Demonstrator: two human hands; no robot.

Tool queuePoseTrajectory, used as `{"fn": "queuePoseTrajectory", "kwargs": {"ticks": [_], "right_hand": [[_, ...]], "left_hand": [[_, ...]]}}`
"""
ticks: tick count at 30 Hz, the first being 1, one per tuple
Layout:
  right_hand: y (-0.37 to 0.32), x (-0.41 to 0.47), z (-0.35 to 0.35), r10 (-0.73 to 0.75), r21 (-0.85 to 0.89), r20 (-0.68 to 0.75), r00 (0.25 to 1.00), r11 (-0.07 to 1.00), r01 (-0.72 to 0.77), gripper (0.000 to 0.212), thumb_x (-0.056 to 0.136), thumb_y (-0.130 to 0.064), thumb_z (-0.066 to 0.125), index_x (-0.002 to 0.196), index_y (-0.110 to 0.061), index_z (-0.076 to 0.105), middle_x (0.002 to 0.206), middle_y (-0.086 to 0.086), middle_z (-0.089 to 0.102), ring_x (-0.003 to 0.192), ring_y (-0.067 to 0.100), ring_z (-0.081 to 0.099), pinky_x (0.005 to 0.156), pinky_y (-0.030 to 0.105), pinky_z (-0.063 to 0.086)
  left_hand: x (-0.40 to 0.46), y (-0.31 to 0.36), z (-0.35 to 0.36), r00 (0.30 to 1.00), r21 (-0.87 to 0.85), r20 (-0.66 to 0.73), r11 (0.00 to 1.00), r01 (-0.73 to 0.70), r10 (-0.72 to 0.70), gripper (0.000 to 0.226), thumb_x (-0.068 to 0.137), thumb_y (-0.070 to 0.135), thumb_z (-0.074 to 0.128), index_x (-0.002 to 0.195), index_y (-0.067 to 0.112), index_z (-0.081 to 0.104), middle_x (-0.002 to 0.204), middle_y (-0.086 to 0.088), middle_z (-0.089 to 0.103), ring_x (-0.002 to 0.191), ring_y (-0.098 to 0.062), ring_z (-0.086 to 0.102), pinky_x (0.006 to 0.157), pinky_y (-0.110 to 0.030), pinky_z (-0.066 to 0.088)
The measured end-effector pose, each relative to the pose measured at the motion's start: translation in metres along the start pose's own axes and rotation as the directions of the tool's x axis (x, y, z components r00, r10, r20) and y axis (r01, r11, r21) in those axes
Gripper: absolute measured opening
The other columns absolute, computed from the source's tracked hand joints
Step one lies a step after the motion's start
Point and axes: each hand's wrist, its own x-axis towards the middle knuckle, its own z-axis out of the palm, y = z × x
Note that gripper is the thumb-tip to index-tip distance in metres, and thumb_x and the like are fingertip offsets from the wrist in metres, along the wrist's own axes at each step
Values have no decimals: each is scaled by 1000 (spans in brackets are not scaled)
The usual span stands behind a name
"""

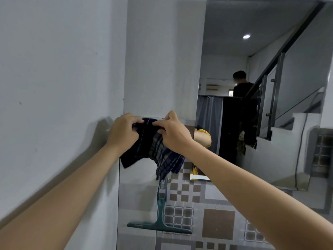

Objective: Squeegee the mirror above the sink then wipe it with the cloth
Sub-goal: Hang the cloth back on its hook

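1. While both arms reach up, left hand [122,132] and right hand [173,135] each pinch the dark plaid cloth [156,150] at the tiled wall's top edge, left of the mirror [261,105].
2. Green squeegee [159,219] hangs below cloth.

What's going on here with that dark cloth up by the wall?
A person is holding a dark checked cloth with both hands, the left hand and the right hand each pinching its upper edge, near the top corner of the mirror. A green squeegee hangs below the cloth, blade down; what holds it up cannot be seen. The mirror reflects a staircase and another person standing there.
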Motion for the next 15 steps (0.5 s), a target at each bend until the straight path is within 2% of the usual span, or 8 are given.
{"fn": "queuePoseTrajectory", "kwargs": {"ticks": [3, 7, 9, 11, 12, 13, 15], "right_hand": [[-7, 26, 0, 21, -63, 22, 1000, 998, -20, 33, 97, -14, 50, 129, -17, 56, 114, 12, 38, 77, 28, 51, 60, 34, 43], [-5, 48, 13, 134, -53, 59, 989, 990, -131, 35, 94, -33, 58, 126, -17, 57, 119, 11, 37, 83, 29, 55, 66, 37, 49], [1, 47, 25, 152, -32, 64, 986, 988, -150, 36, 93, -36, 58, 125, -19, 58, 120, 11, 40, 83, 30, 59, 67, 37, 50], [4, 40, 36, 191, 51, 47, 981, 980, -193, 36, 94, -37, 56, 125, -19, 59, 121, 11, 44, 87, 32, 61, 71, 38, 52], [5, 37, 42, 218, 114, 34, 975, 969, -221, 36, 94, -37, 55, 124, -17, 58, 120, 10, 46, 90, 32, 61, 74, 39, 53], [6, 35, 48, 252, 187, 27, 967, 949, -252, 36, 94, -37, 55, 122, -15, 59, 119, 9, 51, 92, 30, 61, 77, 40, 53], [4, 31, 58, 326, 348, 50, 944, 880, -322, 35, 94, -36, 56, 116, -10, 60, 107, 6, 62, 90, 23, 62, 76, 38, 53]], "left_hand": [[20, -8, 1, 1000, 61, 2, 998, -20, 20, 39, 76, -12, 50, 108, 1, 67, 104, -18, 64, 96, -31, 59, 82, -33, 46], [37, -17, 13, 996, 56, 57, 997, 62, -65, 30, 82, -4, 54, 108, 4, 67, 107, -14, 61, 97, -28, 58, 82, -36, 49], [34, -22, 22, 991, 23, 62, 993, 119, -120, 28, 83, -2, 57, 108, 6, 67, 107, -10, 62, 91, -20, 58, 77, -26, 49], [26, -23, 29, 984, -82, 39, 981, 178, -175, 30, 83, -8, 55, 107, 5, 68, 103, -2, 64, 79, -5, 55, 67, -5, 42], [22, -23, 33, 981, -138, 14, 971, 196, -196, 29, 84, -9, 54, 106, 5, 69, 97, 2, 63, 76, -2, 54, 64, -1, 40], [19, -22, 35, 977, -173, -5, 962, 211, -215, 25, 85, -6, 55, 103, 4, 70, 91, 4, 62, 76, -4, 55, 63, -2, 39], [12, -19, 40, 964, -190, -34, 948, 254, -265, 17, 88, 2, 57, 99, 3, 70, 86, 2, 62, 79, -12, 56, 69, -15, 41]]}}
